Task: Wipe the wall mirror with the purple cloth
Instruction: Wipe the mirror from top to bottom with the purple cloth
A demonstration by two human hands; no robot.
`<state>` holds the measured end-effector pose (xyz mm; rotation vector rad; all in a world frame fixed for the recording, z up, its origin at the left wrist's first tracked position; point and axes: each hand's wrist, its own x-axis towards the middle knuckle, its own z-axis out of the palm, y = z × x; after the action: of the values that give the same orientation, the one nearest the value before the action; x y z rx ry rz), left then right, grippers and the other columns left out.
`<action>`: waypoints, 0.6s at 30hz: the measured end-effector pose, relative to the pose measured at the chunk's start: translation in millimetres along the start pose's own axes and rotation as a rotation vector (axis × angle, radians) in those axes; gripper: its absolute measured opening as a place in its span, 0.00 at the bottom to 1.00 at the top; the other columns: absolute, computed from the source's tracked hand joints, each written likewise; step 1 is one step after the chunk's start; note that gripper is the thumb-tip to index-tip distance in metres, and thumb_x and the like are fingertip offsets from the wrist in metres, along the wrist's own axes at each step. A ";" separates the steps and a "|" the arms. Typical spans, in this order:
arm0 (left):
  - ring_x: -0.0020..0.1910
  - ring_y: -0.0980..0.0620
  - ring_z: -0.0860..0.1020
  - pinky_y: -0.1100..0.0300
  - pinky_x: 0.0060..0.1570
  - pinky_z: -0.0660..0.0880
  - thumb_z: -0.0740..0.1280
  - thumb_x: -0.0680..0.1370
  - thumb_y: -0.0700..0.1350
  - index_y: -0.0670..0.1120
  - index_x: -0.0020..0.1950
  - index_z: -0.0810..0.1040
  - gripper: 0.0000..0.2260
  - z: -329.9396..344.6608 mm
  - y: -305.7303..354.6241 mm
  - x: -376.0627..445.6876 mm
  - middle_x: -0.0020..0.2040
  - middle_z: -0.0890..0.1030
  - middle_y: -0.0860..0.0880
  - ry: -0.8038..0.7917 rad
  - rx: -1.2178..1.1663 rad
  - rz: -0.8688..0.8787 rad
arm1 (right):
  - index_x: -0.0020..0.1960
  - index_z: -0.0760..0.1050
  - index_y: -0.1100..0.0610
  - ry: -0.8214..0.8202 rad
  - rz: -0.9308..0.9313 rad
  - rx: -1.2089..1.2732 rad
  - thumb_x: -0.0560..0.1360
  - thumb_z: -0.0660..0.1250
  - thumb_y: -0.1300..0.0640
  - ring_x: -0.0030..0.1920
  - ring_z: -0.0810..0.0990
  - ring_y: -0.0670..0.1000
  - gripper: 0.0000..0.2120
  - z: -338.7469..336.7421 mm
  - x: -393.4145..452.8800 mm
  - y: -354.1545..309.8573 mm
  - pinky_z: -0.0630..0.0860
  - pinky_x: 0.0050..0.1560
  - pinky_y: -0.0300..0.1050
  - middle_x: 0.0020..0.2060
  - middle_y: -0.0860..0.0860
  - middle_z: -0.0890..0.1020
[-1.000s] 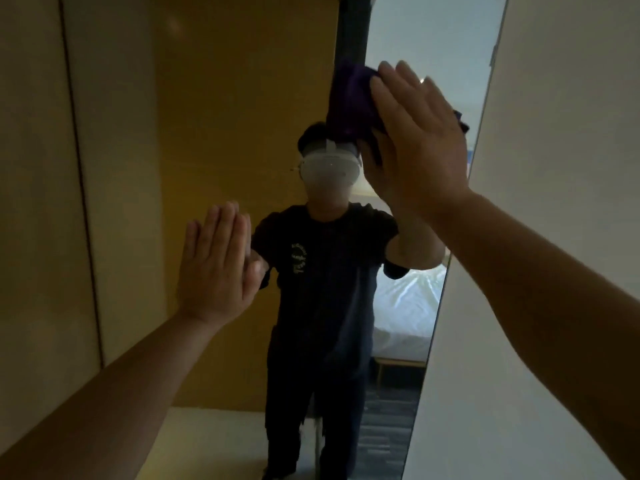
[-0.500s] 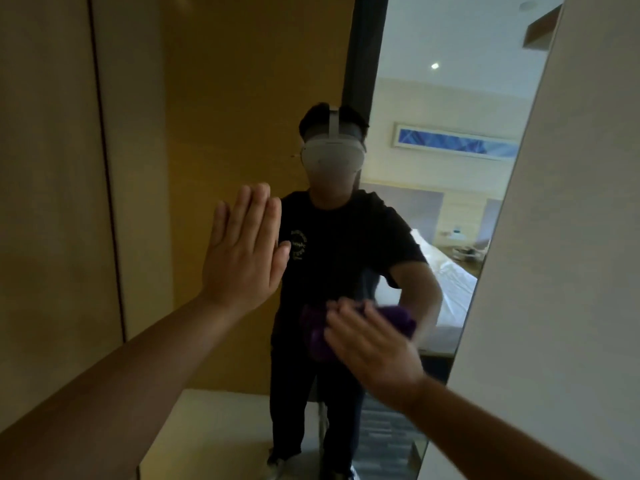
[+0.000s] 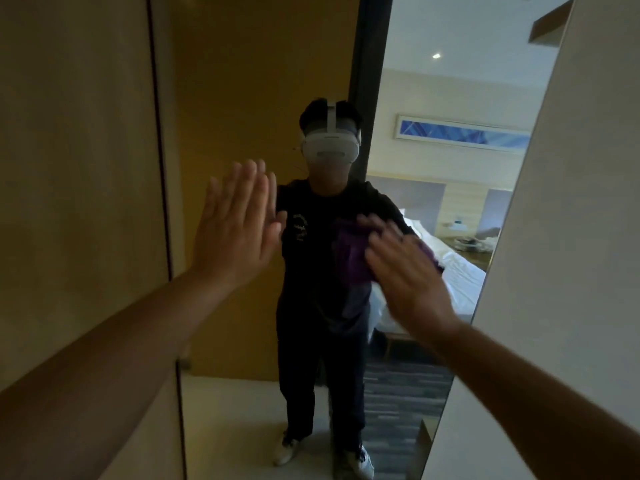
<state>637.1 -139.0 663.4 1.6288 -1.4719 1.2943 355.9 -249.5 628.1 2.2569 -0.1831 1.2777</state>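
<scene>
In the head view, the left grip (image 3: 235, 233) is laid flat against the wall mirror (image 3: 242, 81), with its fingers straight and together and nothing held. The purple cloth (image 3: 351, 254) is pressed to the glass at mid height under the right grip (image 3: 408, 271), whose blurred fingers are stretched out over it. A white bed (image 3: 460, 275) is seen reflected.

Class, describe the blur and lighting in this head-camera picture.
Head view: the right hand and purple cloth are smeared by motion blur; the left hand is sharper; the foreground is dim, while the mirror reflects a brightly lit room.
</scene>
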 end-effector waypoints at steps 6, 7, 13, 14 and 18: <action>0.80 0.42 0.48 0.41 0.77 0.45 0.46 0.83 0.55 0.37 0.79 0.54 0.30 -6.1 -66.8 3.7 0.80 0.53 0.39 -0.025 0.099 -0.049 | 0.72 0.67 0.59 0.176 0.056 -0.160 0.76 0.72 0.63 0.72 0.68 0.62 0.27 -21.3 145.3 23.4 0.65 0.71 0.63 0.71 0.60 0.72; 0.80 0.42 0.47 0.41 0.77 0.45 0.45 0.83 0.56 0.37 0.79 0.53 0.31 -3.3 -72.9 4.2 0.80 0.53 0.38 -0.024 0.100 -0.033 | 0.72 0.68 0.58 0.175 0.073 -0.191 0.76 0.72 0.62 0.73 0.67 0.61 0.27 -21.3 163.0 25.6 0.65 0.72 0.62 0.71 0.59 0.71; 0.80 0.39 0.48 0.39 0.77 0.49 0.41 0.84 0.57 0.38 0.80 0.48 0.31 16.1 -85.4 3.0 0.80 0.52 0.36 0.066 0.064 0.030 | 0.75 0.64 0.58 0.057 0.098 -0.326 0.78 0.68 0.62 0.76 0.62 0.59 0.28 0.8 197.8 27.1 0.59 0.76 0.59 0.74 0.58 0.67; 0.79 0.39 0.49 0.38 0.77 0.50 0.41 0.84 0.57 0.38 0.80 0.47 0.31 19.1 -86.5 3.0 0.80 0.53 0.36 0.094 0.062 0.039 | 0.75 0.63 0.58 0.055 0.084 -0.345 0.77 0.69 0.62 0.75 0.62 0.59 0.29 5.7 192.8 23.5 0.58 0.75 0.59 0.74 0.58 0.67; 0.79 0.38 0.52 0.37 0.76 0.53 0.44 0.84 0.55 0.37 0.80 0.51 0.30 24.9 -90.0 3.0 0.79 0.57 0.35 0.176 0.063 0.071 | 0.74 0.64 0.61 0.006 -0.101 -0.298 0.74 0.68 0.66 0.74 0.65 0.62 0.30 40.8 120.6 -7.4 0.60 0.74 0.61 0.73 0.61 0.68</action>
<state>729.9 -142.7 673.3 1.4721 -1.4052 1.4968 454.9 -247.2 708.5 1.9836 -0.2372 1.1233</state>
